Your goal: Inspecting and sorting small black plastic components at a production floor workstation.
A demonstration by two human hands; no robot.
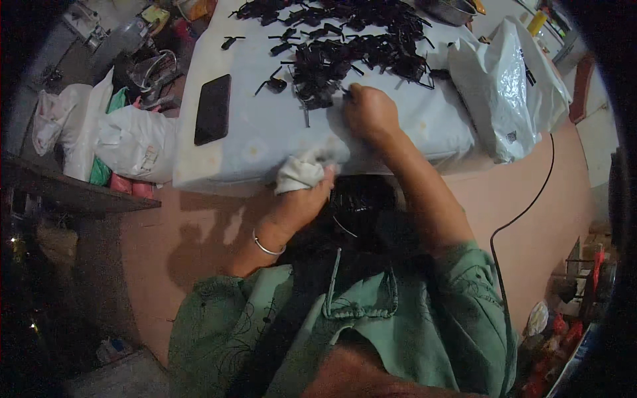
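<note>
Room, dim at its edges: smooth reddish-tan floor [146,265]. Surface [259,132] covered in pale, flower-patterned sheeting, in front of the wearer. On its right side, one large crumpled white plastic bag [494,99]. Off its left side, one stuffed white plastic sack [133,146] among others. Across the far half, one loose heap of small black parts with short thin leads [338,60]: the work's stock, spread unevenly. Far right corner, one round metal bowl [448,12], partly cut off by my view. Near left, one dark flat rectangular phone [213,109].

Right hand [370,118]: at the heap's near edge, fingers curled into a narrow grip; something dark shows at the fingertips, but I cannot tell from here whether it is held. Left hand [310,199]: grip closed around a bunched off-white cloth [297,175], at the surface's near edge, slightly blurred.

Singles: one black part with a lead [275,84] just beside the heap; another black piece [231,44] apart at far left.

Progress: I judge the handling under way, with much stock lying about. Heap and singles look alike to me, so I cannot separate finished from unfinished.
</note>
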